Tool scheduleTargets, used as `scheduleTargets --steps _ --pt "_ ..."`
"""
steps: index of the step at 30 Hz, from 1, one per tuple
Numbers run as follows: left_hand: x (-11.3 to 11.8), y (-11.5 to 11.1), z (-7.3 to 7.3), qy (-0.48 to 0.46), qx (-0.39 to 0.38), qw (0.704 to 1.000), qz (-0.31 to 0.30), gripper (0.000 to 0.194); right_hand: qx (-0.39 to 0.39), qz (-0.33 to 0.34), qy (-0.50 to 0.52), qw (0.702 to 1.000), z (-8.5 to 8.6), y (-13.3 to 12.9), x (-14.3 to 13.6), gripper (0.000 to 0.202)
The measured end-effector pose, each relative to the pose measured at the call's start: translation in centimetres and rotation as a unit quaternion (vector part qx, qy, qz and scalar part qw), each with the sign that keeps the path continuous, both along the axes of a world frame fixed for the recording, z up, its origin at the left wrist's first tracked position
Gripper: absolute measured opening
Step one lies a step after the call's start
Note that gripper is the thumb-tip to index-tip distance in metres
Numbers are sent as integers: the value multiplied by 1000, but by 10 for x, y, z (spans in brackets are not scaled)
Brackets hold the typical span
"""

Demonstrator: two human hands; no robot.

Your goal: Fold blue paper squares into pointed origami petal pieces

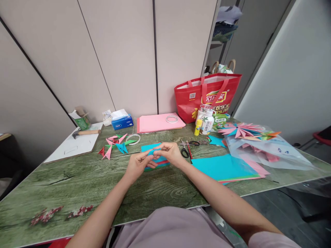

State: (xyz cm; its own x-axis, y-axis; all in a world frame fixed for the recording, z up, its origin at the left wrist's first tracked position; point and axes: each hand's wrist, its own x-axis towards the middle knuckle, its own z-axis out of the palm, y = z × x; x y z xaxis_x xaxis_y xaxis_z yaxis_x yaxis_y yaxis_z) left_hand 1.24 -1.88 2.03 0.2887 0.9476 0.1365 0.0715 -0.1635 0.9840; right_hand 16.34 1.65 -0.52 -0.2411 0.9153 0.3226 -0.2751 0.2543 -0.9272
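Note:
My left hand (138, 163) and my right hand (169, 153) meet over the middle of the table. Between their fingertips they pinch a small folded piece of blue paper (154, 152), mostly covered by the fingers. Beneath them lies a small stack of coloured paper (148, 147), blue on top, with red and green edges showing. To the left rest several folded paper pieces (121, 148) in pink, red, blue and green, beside a roll of tape (133, 139). Just right of my right hand are black-handled scissors (185, 152) and a red pencil (189, 151).
Pink paper sheets (155, 123) with a tape roll (171, 119) lie at the back. A glue stick (198, 127), a white bottle (207, 123) and a red bag (188, 103) stand back right. Blue sheets (219, 167) lie right; a hammer (86, 132) and tissue pack (122, 122) left.

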Motion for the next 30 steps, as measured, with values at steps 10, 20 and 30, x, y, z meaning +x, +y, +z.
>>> scheduleTargets --steps 10,20,30 --pt "-3 8 -16 24 11 999 30 16 77 -9 -100 992 4 -3 3 26" --pt "-1 4 -16 42 13 999 3 20 248 -75 -237 936 6 -4 7 17" --pt "-4 6 -11 45 -25 997 -62 27 59 30 -140 988 0 0 7 26"
